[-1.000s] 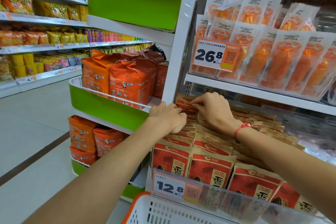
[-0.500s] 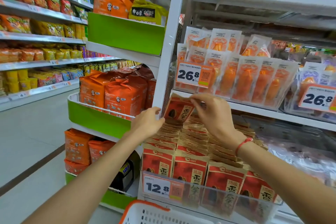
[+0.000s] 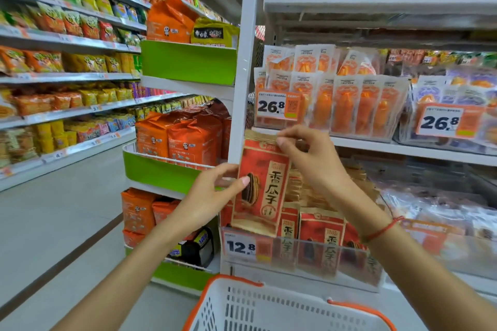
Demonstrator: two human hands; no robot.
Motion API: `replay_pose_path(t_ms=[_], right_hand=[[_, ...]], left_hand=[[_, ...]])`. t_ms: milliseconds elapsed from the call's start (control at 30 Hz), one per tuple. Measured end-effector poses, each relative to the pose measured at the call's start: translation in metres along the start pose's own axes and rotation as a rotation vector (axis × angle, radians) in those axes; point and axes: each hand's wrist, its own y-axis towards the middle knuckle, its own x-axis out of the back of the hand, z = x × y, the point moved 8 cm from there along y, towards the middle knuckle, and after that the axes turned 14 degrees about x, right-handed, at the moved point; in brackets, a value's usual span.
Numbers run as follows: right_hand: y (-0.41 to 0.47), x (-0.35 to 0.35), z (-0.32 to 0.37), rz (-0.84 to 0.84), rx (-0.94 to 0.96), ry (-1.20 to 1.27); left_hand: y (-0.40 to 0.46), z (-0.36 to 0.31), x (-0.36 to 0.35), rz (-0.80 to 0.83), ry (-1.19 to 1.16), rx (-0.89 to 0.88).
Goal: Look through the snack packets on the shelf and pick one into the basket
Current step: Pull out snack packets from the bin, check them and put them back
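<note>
Right hand point(image 3: 309, 158) pinches the top edge of a red packet point(image 3: 262, 185); our left hand point(image 3: 215, 193) pinches its lower left edge. We note the packet, half-drawn before, now hangs upright clear of the stacked packets point(image 3: 320, 226), above the basket point(image 3: 269, 309). Print reads 香瓜子; shelf tag point(image 3: 240, 246) reads 12.8.

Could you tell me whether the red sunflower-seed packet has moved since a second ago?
Yes. The red sunflower-seed packet has been lifted from its row, upright in both hands, its top now reaching the white shelf edge above.
</note>
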Motion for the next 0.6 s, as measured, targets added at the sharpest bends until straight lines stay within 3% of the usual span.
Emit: replay_pose_path(t_ms=[200, 333, 467, 600], right_hand=[[-0.053, -0.012, -0.024, 0.010, -0.249, 0.254], [-0.092, -0.030, -0.036, 0.056, -0.347, 0.217], [-0.122, -0.042, -0.040, 0.064, -0.326, 0.111], [-0.129, -0.037, -0.035, -0.005, -0.246, 0.023]], left_hand=[[-0.035, 0.045, -0.018, 0.047, -0.131, 0.175], [-0.049, 0.068, -0.025, 0.064, -0.233, 0.298], [-0.053, 0.072, -0.032, 0.068, -0.305, 0.331], [-0.052, 0.070, -0.039, 0.076, -0.216, 0.300]])
